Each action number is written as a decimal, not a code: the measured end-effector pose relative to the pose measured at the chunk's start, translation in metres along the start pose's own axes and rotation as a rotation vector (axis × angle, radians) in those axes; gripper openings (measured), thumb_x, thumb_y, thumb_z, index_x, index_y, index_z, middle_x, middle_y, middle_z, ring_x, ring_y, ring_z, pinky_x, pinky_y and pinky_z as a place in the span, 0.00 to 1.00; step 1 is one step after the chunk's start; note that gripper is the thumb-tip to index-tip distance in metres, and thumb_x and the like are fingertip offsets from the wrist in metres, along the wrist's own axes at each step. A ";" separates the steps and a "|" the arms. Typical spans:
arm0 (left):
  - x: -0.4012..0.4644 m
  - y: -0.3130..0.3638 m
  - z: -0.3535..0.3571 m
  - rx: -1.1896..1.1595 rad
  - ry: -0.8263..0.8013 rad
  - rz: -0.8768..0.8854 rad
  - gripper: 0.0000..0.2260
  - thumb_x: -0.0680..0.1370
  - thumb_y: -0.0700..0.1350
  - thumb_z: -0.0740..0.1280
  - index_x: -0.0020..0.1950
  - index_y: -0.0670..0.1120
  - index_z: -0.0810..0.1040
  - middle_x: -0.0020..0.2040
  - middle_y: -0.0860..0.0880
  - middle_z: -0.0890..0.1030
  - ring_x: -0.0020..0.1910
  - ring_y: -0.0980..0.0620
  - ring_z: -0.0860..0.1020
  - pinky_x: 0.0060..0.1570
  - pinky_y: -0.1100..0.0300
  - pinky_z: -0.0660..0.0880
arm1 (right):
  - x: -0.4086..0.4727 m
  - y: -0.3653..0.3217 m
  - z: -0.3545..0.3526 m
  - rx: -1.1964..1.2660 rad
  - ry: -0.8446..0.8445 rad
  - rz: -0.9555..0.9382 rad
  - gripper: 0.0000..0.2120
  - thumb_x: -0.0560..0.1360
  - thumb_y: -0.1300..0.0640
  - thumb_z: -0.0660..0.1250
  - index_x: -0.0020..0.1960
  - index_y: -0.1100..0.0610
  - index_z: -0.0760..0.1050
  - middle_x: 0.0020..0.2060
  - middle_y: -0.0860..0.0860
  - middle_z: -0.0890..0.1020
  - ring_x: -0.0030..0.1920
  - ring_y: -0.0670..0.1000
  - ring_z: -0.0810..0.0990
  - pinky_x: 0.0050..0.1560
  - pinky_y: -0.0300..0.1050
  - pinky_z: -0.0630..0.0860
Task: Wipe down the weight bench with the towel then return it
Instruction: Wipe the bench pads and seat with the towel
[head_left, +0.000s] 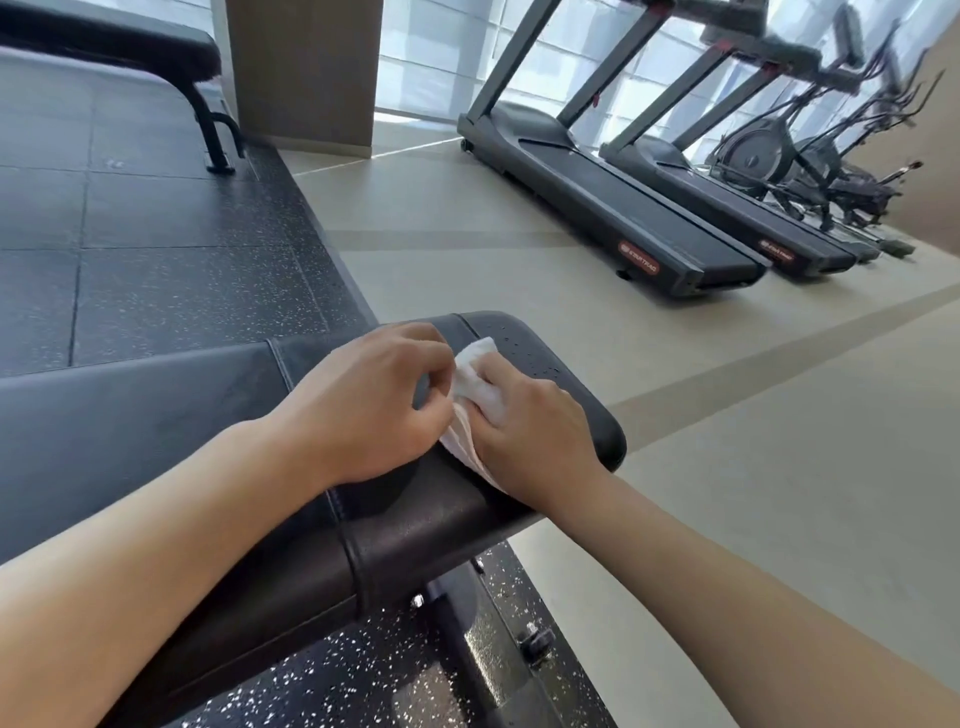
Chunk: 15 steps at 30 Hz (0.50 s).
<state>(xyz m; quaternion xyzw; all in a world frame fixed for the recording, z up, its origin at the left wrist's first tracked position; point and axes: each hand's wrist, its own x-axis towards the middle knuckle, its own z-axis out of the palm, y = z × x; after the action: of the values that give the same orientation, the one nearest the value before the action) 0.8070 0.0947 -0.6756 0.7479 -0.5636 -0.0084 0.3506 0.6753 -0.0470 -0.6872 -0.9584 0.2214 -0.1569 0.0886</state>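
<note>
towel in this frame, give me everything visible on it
The towel is small, white, soft cloth, crumpled and bunched, not spread flat. It sits on top of the black bench pad near its rounded end. Both hands hold it: the left hand pinches its near edge, the right hand grips it from the side with curled fingers. A pinkish-white strip of it trails back under the right hand. Most of it is hidden between the hands.

Open floor (519, 270) is seen beyond the worktop's (561, 374) rounded end; passage farther right is blocked by treadmills (623, 208), and a pillar (306, 73) stands ahead.
</note>
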 end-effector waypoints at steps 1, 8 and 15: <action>0.002 -0.006 0.001 0.013 0.027 -0.029 0.07 0.74 0.52 0.59 0.40 0.54 0.74 0.46 0.57 0.79 0.49 0.53 0.78 0.53 0.51 0.76 | 0.007 0.001 0.001 0.008 0.004 0.001 0.12 0.82 0.43 0.58 0.60 0.49 0.70 0.43 0.52 0.84 0.47 0.63 0.81 0.43 0.52 0.71; 0.004 -0.035 0.006 0.130 -0.013 -0.163 0.14 0.76 0.51 0.64 0.59 0.53 0.81 0.60 0.53 0.80 0.60 0.47 0.77 0.66 0.50 0.72 | 0.068 0.008 0.020 -0.010 0.071 0.024 0.19 0.81 0.42 0.58 0.66 0.50 0.69 0.48 0.51 0.85 0.50 0.61 0.82 0.49 0.56 0.78; -0.005 -0.031 0.007 0.213 -0.133 -0.119 0.27 0.75 0.62 0.55 0.69 0.56 0.79 0.71 0.56 0.76 0.73 0.52 0.70 0.76 0.49 0.64 | -0.034 0.014 -0.016 0.003 0.019 -0.100 0.14 0.79 0.44 0.64 0.63 0.45 0.69 0.36 0.48 0.81 0.40 0.55 0.81 0.41 0.51 0.76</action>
<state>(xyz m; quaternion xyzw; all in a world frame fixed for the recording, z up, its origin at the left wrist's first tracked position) 0.8281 0.0990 -0.6990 0.8108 -0.5379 -0.0189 0.2301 0.6350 -0.0456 -0.6849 -0.9666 0.1737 -0.1704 0.0803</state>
